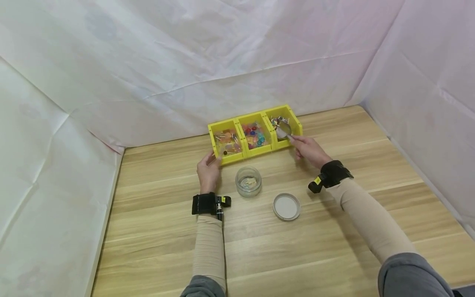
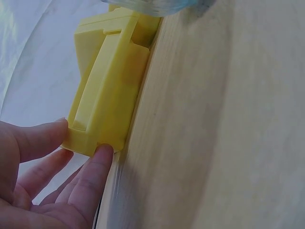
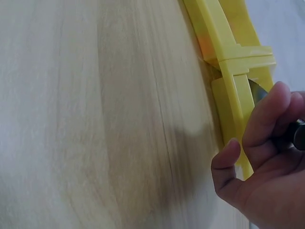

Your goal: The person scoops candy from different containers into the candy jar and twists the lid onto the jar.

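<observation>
My left hand [image 1: 208, 173] pinches the near left corner of a yellow three-compartment bin [image 1: 245, 156], thumb above and fingers at the side, as the left wrist view shows. My right hand [image 1: 311, 151] grips the handle [image 3: 299, 136] of a round metal scoop [image 1: 283, 128]. Its bowl dips into the bin's right compartment, among small push pins [image 1: 275, 121]. The left compartment holds orange and clear pin-like pieces [image 1: 227, 136]; red, blue and teal beads or gems [image 1: 256, 133] lie in the middle one. The scoop's contents are too small to tell.
In front of the bin stands a glass jar [image 1: 248, 187] with a few pale pieces at its bottom. A round lid [image 1: 287, 206] lies to its right on the wooden table [image 1: 159, 231]. White cloth [image 1: 208, 49] hangs close behind the bin and along both sides.
</observation>
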The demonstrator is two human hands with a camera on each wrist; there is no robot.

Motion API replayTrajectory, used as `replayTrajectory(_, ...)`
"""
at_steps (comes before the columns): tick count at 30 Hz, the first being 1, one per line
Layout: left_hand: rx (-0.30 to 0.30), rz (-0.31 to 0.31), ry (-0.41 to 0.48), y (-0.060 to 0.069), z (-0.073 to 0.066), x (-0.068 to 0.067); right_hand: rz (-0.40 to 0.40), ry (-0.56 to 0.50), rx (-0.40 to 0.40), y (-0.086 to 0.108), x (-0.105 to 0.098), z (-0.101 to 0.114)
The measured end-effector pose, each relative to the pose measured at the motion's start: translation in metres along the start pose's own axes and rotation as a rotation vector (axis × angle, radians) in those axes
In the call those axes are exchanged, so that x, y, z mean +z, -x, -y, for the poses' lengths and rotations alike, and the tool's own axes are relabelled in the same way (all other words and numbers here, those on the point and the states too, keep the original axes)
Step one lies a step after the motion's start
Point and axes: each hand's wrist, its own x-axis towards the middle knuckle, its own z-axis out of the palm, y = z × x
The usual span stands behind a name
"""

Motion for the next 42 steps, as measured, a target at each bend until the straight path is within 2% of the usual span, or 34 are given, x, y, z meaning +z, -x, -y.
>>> replayTrajectory(7,-0.001,0.000,-0.006,0.000,0.000,0.000,0.018,0.087,0.003,-0.001,0.003,0.004)
replayTrajectory(13,0.003,-0.004,-0.004,-0.001,0.002,0.000,0.030,0.041,0.012,0.000,0.005,0.008)
replayTrajectory(18,-0.002,-0.001,-0.008,-0.001,0.002,-0.001,0.031,-0.055,0.002,0.001,0.006,0.005)
replayTrajectory(25,-0.002,0.005,-0.006,-0.001,0.002,-0.001,0.020,-0.279,0.001,0.000,0.006,-0.003)
replayTrajectory(37,0.025,-0.011,-0.022,0.001,0.002,0.000,0.037,-0.490,-0.019,0.011,0.004,-0.002)
replayTrajectory(42,0.035,-0.022,-0.020,0.001,0.001,0.000,0.030,-0.537,-0.053,0.021,0.001,-0.003)
